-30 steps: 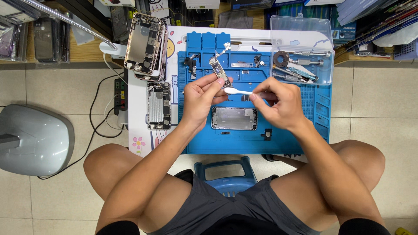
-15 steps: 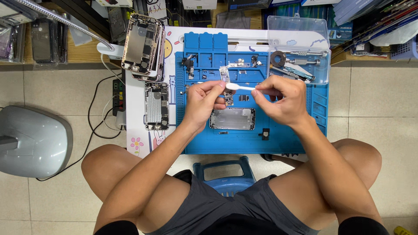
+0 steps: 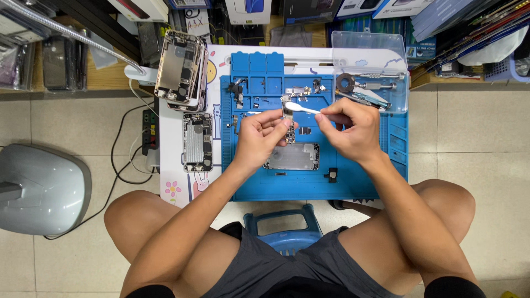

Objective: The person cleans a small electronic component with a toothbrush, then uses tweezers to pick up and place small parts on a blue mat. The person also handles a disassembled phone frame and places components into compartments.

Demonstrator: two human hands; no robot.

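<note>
Inspector: Circuit board (image 3: 289, 118), small and narrow, was recorded above the blue work mat (image 3: 381, 182), which covered most of the white tabletop (image 3: 176, 190).

Clerk: What else lay there, largest first?

Inspector: A clear plastic lid (image 3: 369, 55) at the mat's far right corner, an opened phone housing (image 3: 179, 69) off its far left, a second phone body (image 3: 197, 142) just beside the mat, and a bare metal phone frame (image 3: 295, 157) on the mat under the hands.

Clerk: And the hands?

Inspector: The left hand (image 3: 259, 138) had its grip closed on the circuit board, fingertips pinching it upright. The right hand (image 3: 350, 127) had its grip closed on a white plastic pry tool (image 3: 301, 108), whose tip touched the board's upper end.
</note>
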